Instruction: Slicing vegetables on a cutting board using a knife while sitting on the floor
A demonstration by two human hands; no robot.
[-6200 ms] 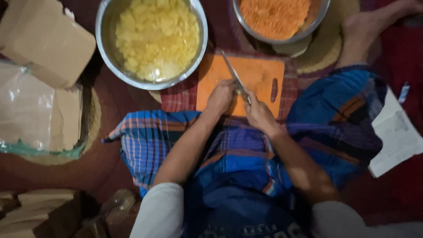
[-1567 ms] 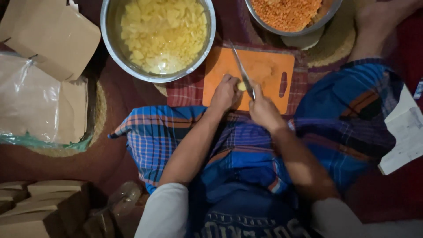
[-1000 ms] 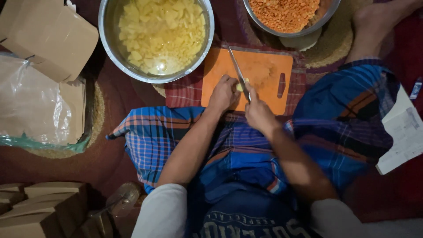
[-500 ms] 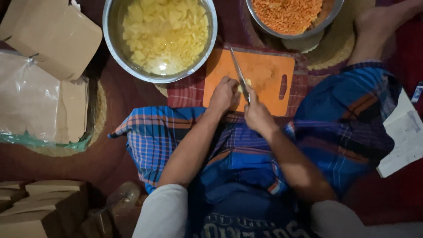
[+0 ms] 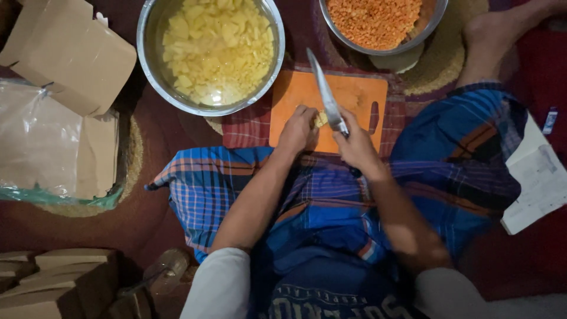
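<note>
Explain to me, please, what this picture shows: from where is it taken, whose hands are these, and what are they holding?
The picture comes from a camera worn on a person's head, looking straight down at their lap and hands. No machine is here, only two bare hands. The right hand holds a knife. The left hand steadies a small yellow piece of food on an orange cutting board. Beyond the board stand a metal bowl of pale yellow chunks in water and another bowl of orange lentils. Brown cardboard boxes and a clear plastic bag lie on the person's left.
</note>
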